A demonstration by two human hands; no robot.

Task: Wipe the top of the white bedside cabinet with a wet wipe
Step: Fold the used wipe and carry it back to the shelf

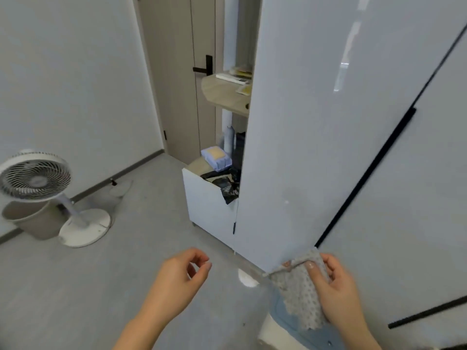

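My right hand [336, 286] grips a grey dotted wet wipe [297, 294], which hangs in front of the tall white wardrobe at lower right. My left hand [180, 276] hovers over the floor at lower centre, fingers loosely curled and apart, holding nothing. A low white cabinet [207, 200] stands beyond, beside the wardrobe. On its top lie a blue wipe pack [216, 157] and black bags [223, 181]. The wardrobe hides the cabinet's right part.
The tall white wardrobe [328, 122] with black handles fills the right side. A white floor fan [35, 178] and a grey bin [30, 221] stand at the left wall. A closed door [177, 72] is at the back, a wooden shelf [227, 94] with papers beside it.
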